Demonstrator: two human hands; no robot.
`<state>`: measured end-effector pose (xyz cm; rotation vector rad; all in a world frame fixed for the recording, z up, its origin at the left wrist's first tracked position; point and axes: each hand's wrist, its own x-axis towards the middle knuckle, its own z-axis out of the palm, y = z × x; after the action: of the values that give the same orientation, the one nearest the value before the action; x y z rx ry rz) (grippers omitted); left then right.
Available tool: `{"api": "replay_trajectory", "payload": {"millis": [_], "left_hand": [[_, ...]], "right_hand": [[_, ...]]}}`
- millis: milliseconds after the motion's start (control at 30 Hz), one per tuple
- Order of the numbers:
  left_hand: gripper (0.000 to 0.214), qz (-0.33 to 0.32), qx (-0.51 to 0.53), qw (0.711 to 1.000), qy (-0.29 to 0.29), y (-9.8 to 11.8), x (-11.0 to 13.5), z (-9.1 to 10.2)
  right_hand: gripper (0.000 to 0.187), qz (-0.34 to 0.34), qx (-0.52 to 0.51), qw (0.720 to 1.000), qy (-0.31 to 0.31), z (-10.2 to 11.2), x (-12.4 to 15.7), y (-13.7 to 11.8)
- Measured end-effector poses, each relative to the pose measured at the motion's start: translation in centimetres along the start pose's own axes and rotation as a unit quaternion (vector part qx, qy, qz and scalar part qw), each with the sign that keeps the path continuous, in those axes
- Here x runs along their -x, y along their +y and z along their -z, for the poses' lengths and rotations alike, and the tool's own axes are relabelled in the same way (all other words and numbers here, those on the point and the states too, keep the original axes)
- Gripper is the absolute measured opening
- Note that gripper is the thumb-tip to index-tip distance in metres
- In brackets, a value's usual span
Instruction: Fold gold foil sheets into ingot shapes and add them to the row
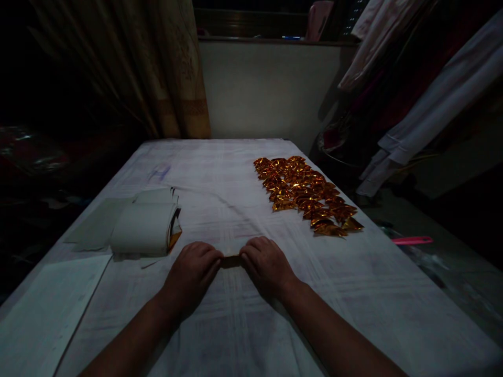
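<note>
Between my two hands a narrow folded strip of paper [231, 261], brownish-gold in the dim light, is stretched just over the cloth. My left hand [195, 269] pinches its left end between thumb and fingers. The right end is gripped the same way by my right hand [267, 264]. Only the middle of the strip shows; the fingers cover both ends. Beyond my right hand lie several shiny gold foil folded pieces [298, 191] in rows. Left of my left hand rests a stack of pale paper sheets [139, 228], curled over, with a bit of gold foil showing at its right edge.
A plaid white cloth [236, 335] covers the table. A large white sheet [43, 309] lies at the near left. Clothes [440, 99] hang at the right, a curtain [173, 73] at the back left. A pink handle [412, 240] is beyond the right edge.
</note>
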<state>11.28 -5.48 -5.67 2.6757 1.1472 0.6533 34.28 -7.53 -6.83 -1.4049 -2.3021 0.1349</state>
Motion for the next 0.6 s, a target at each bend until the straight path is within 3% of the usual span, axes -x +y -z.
{"api": "replay_trajectory", "payload": {"millis": [333, 600], "left_hand": [[0.024, 0.069, 0.028, 0.997, 0.002, 0.5, -0.1, 0.0], [0.019, 0.078, -0.041, 0.996, 0.011, 1.2, -0.4, -0.3]], "right_hand": [[0.018, -0.057, 0.003, 0.998, -0.007, -0.5, -0.4, 0.0], [0.007, -0.119, -0.013, 0.993, -0.009, -0.5, -1.1, -0.4]]}}
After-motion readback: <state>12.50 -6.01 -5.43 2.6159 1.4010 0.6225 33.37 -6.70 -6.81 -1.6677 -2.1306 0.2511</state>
